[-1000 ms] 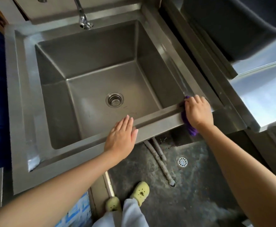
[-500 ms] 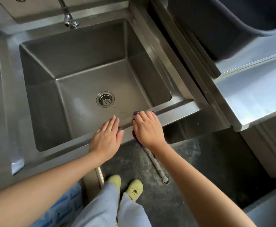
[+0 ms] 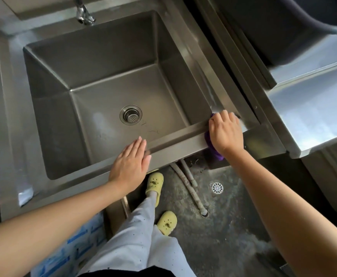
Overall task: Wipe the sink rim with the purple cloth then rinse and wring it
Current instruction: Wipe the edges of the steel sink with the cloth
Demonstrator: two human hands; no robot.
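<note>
A deep steel sink has a flat rim (image 3: 175, 139) along its near side. My right hand (image 3: 225, 132) presses the purple cloth (image 3: 213, 150) onto the rim's near right corner; only the cloth's edges show under my palm, one end hanging over the front. My left hand (image 3: 130, 162) lies flat on the near rim with fingers together and holds nothing. The tap (image 3: 83, 14) hangs over the far side of the basin. No water is running.
A round drain strainer (image 3: 131, 114) sits in the basin floor. A steel counter (image 3: 311, 108) with a dark tub (image 3: 283, 23) adjoins on the right. Below are hoses (image 3: 189, 184), a floor drain (image 3: 217, 188) and my feet in yellow clogs (image 3: 154, 184).
My right hand slid the cloth along the near rim from beside my left hand back to the right corner. My left hand stayed flat on the rim.
</note>
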